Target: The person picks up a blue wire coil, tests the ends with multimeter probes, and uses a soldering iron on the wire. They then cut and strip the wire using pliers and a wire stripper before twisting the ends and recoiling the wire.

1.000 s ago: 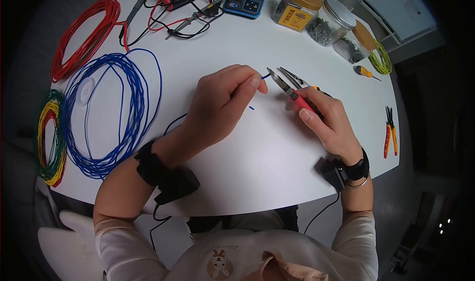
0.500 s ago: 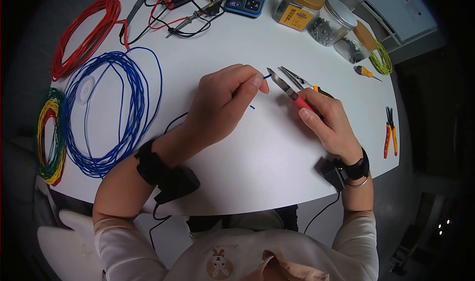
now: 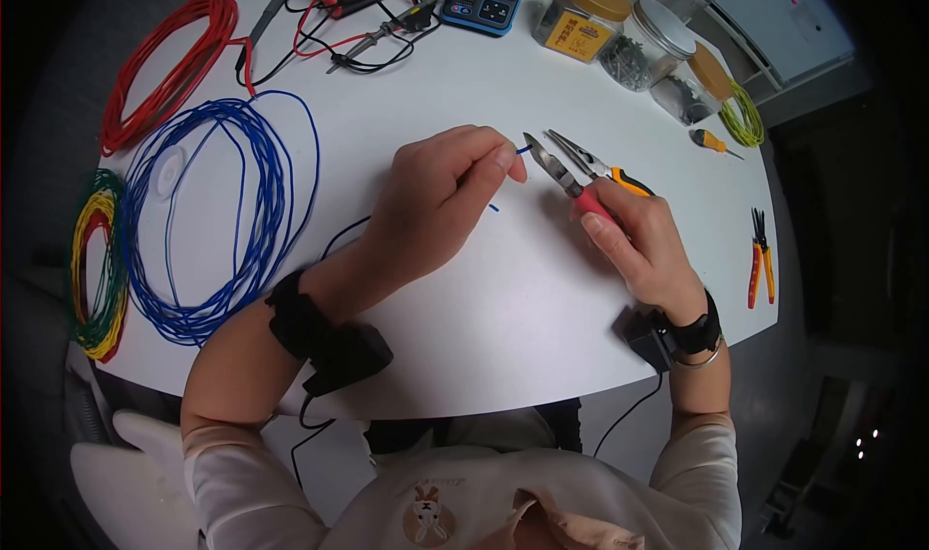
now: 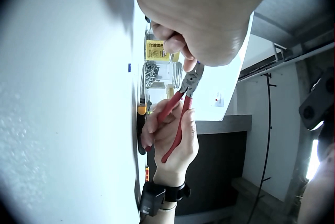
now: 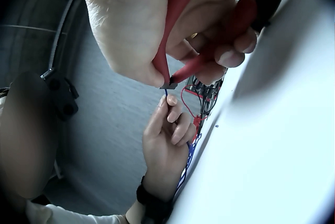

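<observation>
Between thumb and forefinger my left hand (image 3: pixel 440 197) pinches a blue wire (image 3: pixel 524 150), whose short end sticks out past the fingertips. My right hand (image 3: pixel 646 245) grips red-handled cutting pliers (image 3: pixel 561 175), fingers wrapped about the handles. In the head view the pliers' tip meets the wire end; the right wrist view has the wire (image 5: pixel 166 92) running from the left fingertips up to the pliers' head. The handles (image 4: pixel 175 124) stand spread in the left wrist view. A small blue wire offcut (image 3: pixel 494 208) lies on the table below the left hand.
Long-nose pliers (image 3: pixel 581 155) lie just beyond the right hand. Blue (image 3: pixel 276 192), red (image 3: pixel 208 66) and multicoloured wire coils (image 3: pixel 102 308) fill the left side. A tester (image 3: pixel 481 3) and jars (image 3: pixel 581 18) stand at the back. A screwdriver (image 3: pixel 713 142) and another hand tool (image 3: pixel 763 260) lie right.
The left hand has shifted very slightly right, and the gap between wire end and pliers' tip has closed. Both hands keep their hold.
</observation>
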A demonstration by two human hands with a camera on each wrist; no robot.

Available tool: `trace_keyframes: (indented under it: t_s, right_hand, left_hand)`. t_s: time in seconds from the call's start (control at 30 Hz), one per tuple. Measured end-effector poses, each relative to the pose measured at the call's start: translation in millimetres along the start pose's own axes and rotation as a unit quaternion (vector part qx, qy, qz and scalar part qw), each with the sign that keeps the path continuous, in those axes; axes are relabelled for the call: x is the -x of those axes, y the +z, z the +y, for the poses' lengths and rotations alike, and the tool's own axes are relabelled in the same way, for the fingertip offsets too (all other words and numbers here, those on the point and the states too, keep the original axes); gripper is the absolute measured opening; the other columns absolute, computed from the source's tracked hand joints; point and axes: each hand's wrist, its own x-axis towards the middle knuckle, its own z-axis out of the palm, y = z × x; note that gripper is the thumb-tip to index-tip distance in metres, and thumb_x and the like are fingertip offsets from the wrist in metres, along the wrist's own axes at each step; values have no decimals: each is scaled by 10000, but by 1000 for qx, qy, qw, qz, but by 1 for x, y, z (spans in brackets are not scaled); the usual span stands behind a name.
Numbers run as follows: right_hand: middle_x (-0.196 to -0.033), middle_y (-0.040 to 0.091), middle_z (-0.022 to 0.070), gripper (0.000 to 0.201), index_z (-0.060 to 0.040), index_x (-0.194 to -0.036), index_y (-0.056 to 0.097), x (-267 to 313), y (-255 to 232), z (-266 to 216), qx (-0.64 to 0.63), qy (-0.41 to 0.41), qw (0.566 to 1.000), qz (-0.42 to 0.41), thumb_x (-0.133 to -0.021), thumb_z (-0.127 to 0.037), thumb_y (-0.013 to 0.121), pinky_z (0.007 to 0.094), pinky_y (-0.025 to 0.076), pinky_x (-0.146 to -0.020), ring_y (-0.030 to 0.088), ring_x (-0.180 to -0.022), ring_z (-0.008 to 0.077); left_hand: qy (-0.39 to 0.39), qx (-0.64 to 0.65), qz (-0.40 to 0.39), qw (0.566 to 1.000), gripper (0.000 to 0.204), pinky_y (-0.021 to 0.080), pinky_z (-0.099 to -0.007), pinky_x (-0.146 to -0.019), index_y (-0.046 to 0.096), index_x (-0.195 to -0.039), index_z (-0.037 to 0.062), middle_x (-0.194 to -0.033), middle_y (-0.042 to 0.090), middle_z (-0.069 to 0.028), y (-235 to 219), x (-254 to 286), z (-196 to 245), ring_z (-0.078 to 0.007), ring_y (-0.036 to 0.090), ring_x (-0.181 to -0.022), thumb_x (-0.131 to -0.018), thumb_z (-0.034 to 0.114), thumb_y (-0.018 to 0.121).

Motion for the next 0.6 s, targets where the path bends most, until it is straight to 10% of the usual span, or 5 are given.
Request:
trace_keyframes:
  t_s: [0.6]
  right_hand:
    - [-687,517,157,397,21,-963,563,-3,-1,7,-27,-1,1000,15,-864,-362,530,337,405,-582,492,-593,266]
  left_hand:
    - [-14,-3,1,1000,244,269,-202,-491,600,-833,11,-573,410,29,0,-1,2,-33,314,-522,-932,146,422]
